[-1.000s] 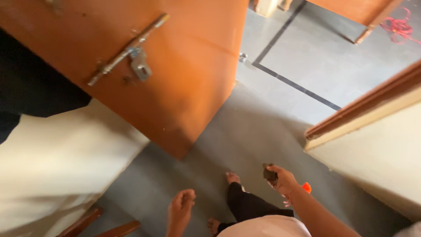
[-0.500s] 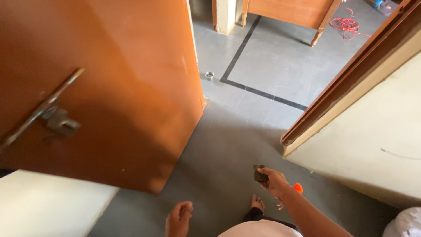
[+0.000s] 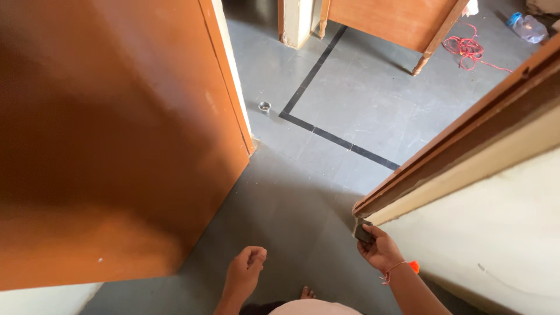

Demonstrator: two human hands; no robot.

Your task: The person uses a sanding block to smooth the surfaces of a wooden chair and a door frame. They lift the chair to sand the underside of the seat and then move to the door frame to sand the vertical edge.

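Note:
My right hand (image 3: 379, 251) holds a small dark grey block (image 3: 363, 233) close to the bottom corner of the wooden door frame (image 3: 443, 151) on the right. A red thread band circles that wrist. My left hand (image 3: 245, 271) hangs low in the middle with its fingers curled in and nothing in them. It is near the lower edge of the open orange-brown wooden door (image 3: 116, 140) on the left. One bare foot (image 3: 307, 291) shows on the grey floor below.
A cream wall (image 3: 501, 233) fills the right side. Beyond the doorway, the grey tiled floor (image 3: 361, 99) has a black inlaid line, a small metal ring (image 3: 265, 107), a wooden furniture piece with a leg (image 3: 431, 41), a tangle of red cord (image 3: 462, 46) and a plastic bottle (image 3: 528, 26).
I have moved forward into the doorway; the door latch has slid out of view. My right hand with the block has moved right, up to the door frame corner.

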